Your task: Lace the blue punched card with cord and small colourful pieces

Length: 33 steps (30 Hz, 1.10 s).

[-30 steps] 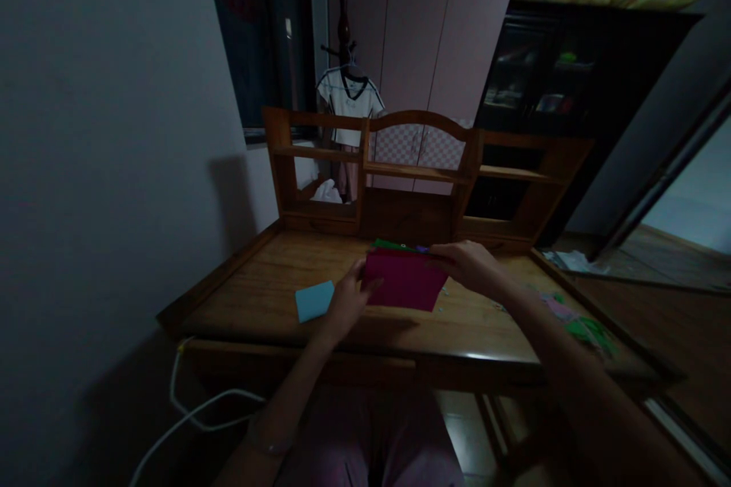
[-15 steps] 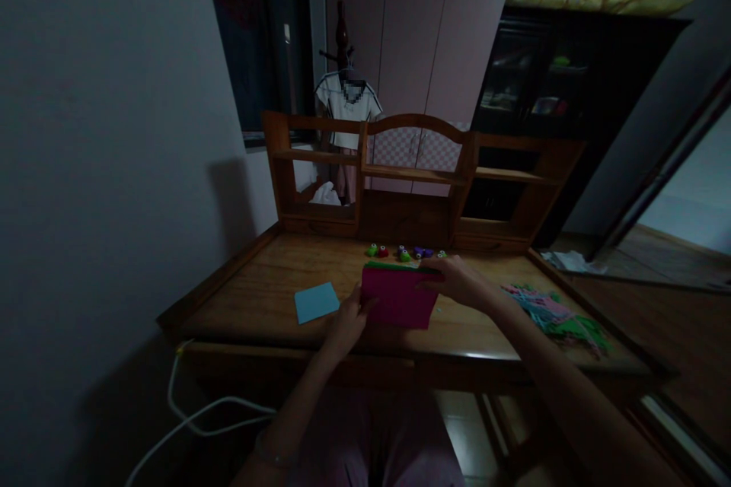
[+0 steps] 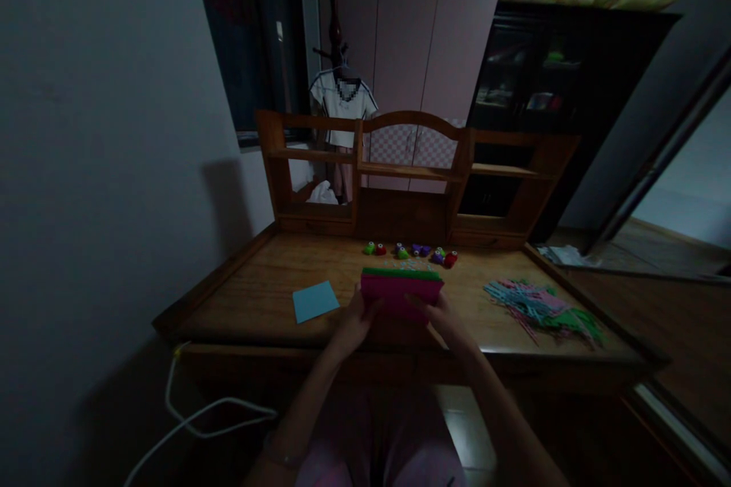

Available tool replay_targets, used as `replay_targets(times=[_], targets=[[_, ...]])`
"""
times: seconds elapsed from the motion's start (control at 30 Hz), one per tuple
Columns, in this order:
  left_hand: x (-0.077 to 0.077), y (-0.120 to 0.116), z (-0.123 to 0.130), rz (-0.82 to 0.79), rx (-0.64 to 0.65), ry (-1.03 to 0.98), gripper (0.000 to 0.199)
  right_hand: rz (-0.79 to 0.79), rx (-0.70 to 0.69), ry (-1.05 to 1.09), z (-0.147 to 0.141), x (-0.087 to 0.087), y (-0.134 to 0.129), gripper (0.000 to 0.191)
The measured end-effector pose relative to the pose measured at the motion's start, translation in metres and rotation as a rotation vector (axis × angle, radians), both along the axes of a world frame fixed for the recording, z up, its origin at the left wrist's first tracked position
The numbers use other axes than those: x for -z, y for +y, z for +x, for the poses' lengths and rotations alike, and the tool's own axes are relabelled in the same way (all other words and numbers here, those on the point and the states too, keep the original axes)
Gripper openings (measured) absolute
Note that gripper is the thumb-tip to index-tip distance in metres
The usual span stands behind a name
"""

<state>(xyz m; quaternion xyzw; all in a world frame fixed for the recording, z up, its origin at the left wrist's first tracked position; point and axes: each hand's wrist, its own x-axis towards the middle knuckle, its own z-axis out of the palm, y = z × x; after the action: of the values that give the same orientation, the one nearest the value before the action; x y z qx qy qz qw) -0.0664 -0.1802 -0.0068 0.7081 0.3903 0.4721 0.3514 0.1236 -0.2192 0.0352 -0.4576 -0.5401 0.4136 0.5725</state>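
Held between both hands above the front of the desk is a stack of coloured craft sheets (image 3: 394, 293), magenta facing me with green edges showing behind the top. My left hand (image 3: 355, 326) grips its left side, thumb across the magenta face. At the right side my right hand (image 3: 446, 318) is closed on the same stack, thumb also on the front. The fingers behind the sheets are hidden. A light blue sheet (image 3: 315, 302) lies flat on the desk, left of my left hand. Beyond the stack, small pale bits (image 3: 412, 264) are scattered on the wood.
Several small green, red and purple pieces with eyes (image 3: 421, 250) stand in a row towards the back of the wooden desk (image 3: 245, 297). On the right lies a pile of pink, blue and green strips (image 3: 542, 308). A wooden shelf unit (image 3: 408, 170) rises behind.
My right hand has come down from the stack's top right edge to its right side. The stack has tipped, so its front looks shorter and more green shows on top.
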Motion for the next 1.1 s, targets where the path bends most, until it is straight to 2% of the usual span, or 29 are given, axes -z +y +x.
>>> replay_targets(times=[0.23,0.33,0.5,0.6,0.67,0.77,0.87,0.93,1.0,1.1], targets=[[-0.014,0.003,0.008,-0.007,-0.026,-0.044,0.048,0.018,0.070,-0.040,0.001,-0.010,0.008,0.044],[-0.014,0.002,0.007,0.015,-0.012,-0.058,0.045,0.013,0.072,-0.026,0.003,-0.003,0.011,0.044],[-0.004,0.002,0.003,-0.003,-0.047,-0.054,0.044,-0.012,0.072,-0.012,0.003,0.016,0.013,0.044],[-0.001,0.005,0.004,-0.005,-0.060,-0.062,0.041,-0.027,0.068,-0.016,0.003,0.017,0.014,0.046],[-0.005,0.003,0.003,-0.015,-0.054,-0.078,0.036,-0.041,0.054,-0.025,0.005,0.007,0.011,0.047],[-0.025,-0.012,-0.005,-0.035,-0.043,-0.081,0.032,-0.067,-0.028,-0.130,0.016,-0.024,-0.003,0.046],[-0.051,-0.048,-0.025,-0.073,0.098,-0.035,0.035,-0.143,-0.202,-0.302,0.033,-0.065,-0.033,0.037],[-0.063,-0.076,-0.043,-0.138,0.196,0.034,0.036,-0.186,-0.328,-0.457,0.040,-0.089,-0.058,0.027],[-0.065,-0.101,-0.058,-0.201,0.231,0.118,0.035,-0.210,-0.435,-0.568,0.041,-0.104,-0.081,0.023],[-0.055,-0.124,-0.071,-0.324,0.235,0.149,0.045,-0.250,-0.516,-0.614,0.028,-0.107,-0.102,0.024]])
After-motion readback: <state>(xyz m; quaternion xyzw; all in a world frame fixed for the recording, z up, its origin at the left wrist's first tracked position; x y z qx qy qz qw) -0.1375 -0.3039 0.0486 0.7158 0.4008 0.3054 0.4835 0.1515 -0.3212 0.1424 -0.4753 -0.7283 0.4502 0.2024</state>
